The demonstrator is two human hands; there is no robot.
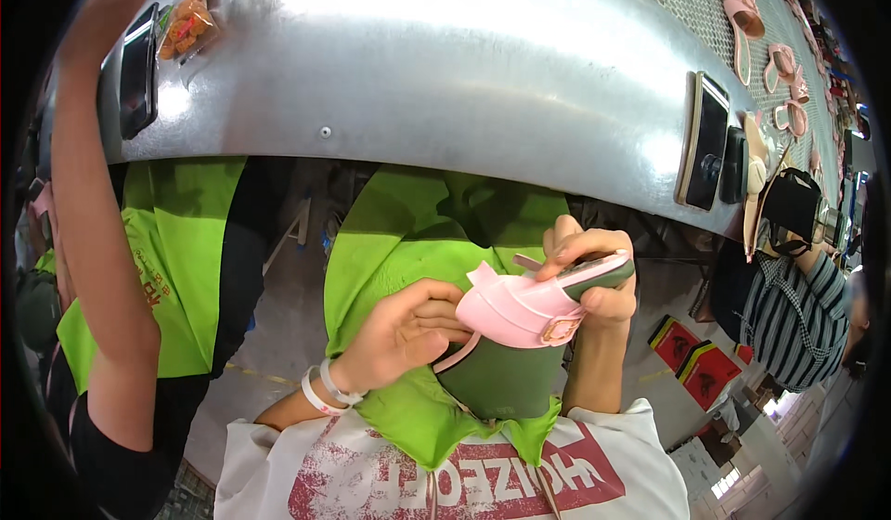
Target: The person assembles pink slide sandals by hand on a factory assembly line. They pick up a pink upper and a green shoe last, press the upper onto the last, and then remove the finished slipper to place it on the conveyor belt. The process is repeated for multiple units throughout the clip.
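Observation:
In front of my green apron [399, 260] is a dark green shoe last [506, 381], tilted, with a pink shoe upper [506, 302] wrapped across it. A square gold-toned ornament [560, 331] sits on the side of the upper. My right hand [594, 265] grips the narrow end of the last, thumb on one side and fingers on the other, near a pink edge. My left hand [404, 330] has its fingers curled against the left edge of the upper; the fingertips are partly hidden. White bands circle my left wrist.
A metal table [445, 74] curves ahead, with a phone [703, 139] at right and another phone [139, 70] beside a snack bag [188, 23] at left. Several pink shoes [742, 19] lie on a mesh conveyor. Co-workers sit left and right; red boxes [691, 360] are on the floor.

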